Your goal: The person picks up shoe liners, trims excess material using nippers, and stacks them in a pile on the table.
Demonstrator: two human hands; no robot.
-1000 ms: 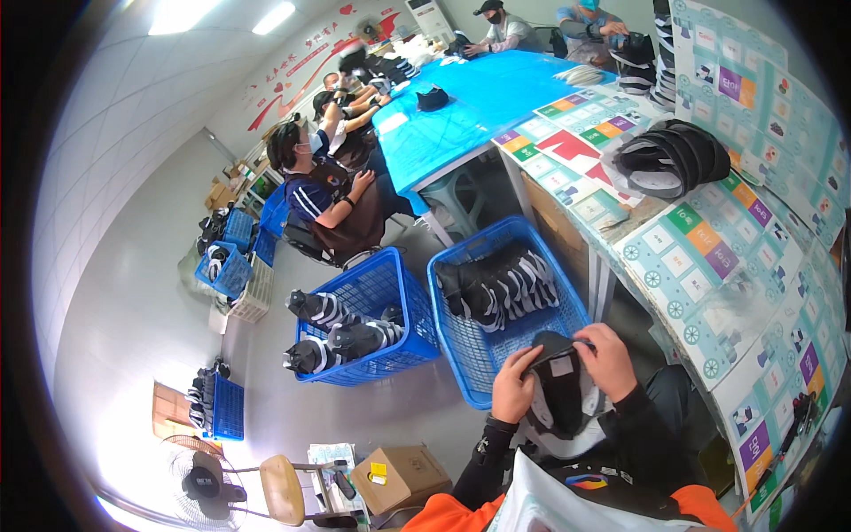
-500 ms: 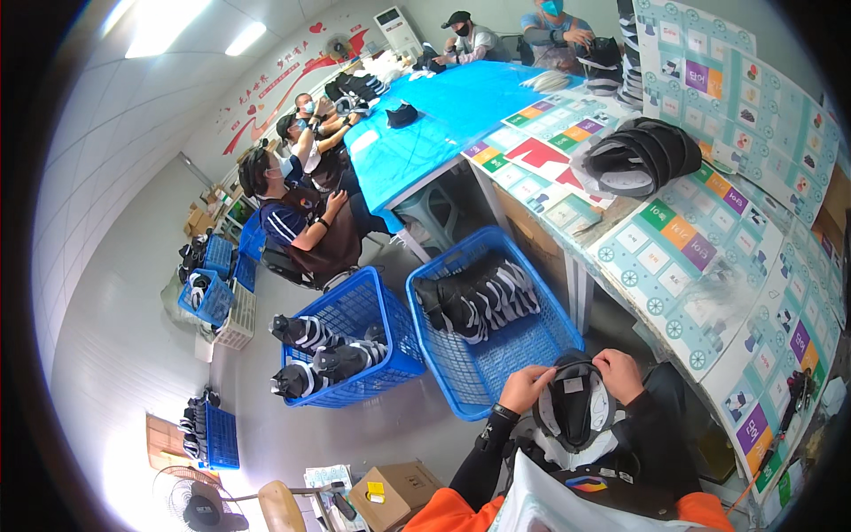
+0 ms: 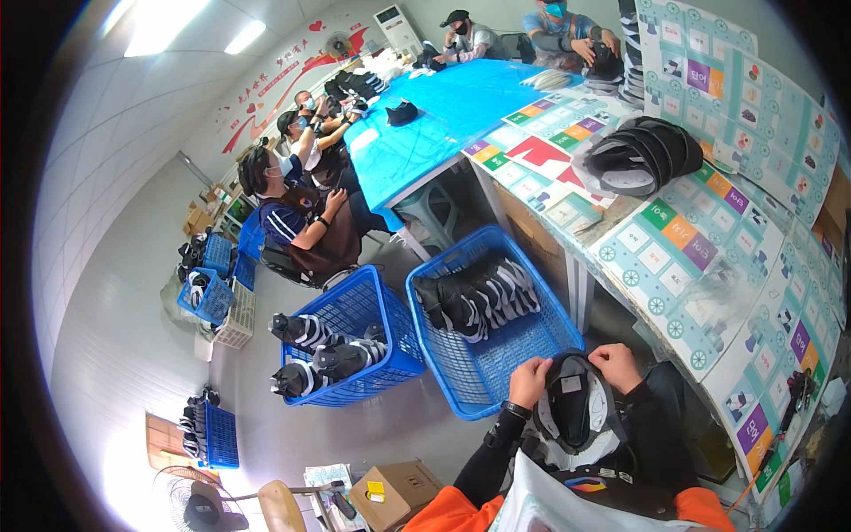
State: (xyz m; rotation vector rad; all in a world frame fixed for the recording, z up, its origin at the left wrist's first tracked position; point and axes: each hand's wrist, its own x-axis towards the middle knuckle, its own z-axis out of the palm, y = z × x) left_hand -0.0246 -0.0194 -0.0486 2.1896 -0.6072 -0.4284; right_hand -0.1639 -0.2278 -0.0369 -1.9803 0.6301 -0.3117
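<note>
A black shoe upper with white lining (image 3: 574, 417) rests in my lap, its opening facing up. My left hand (image 3: 529, 382) pinches the left side of its black collar. Opposite, the fingers of my right hand (image 3: 617, 366) are closed on the collar's right side. A pale label shows on the inner lining. Just beyond my left hand stands a blue plastic basket (image 3: 474, 377) with a row of black-and-white shoe uppers (image 3: 479, 297) nested in it.
Another blue basket (image 3: 359, 377) holds several uppers. On the paper-covered table (image 3: 656, 275) to my right lies a stack of black uppers (image 3: 643, 155). Co-workers sit around the blue-topped table (image 3: 434, 133). A cardboard box (image 3: 399, 495) and a fan (image 3: 199, 501) stand at lower left.
My hands have shifted slightly along the collar, still gripping it. At the far right, a co-worker's hands have moved down onto a black upper.
</note>
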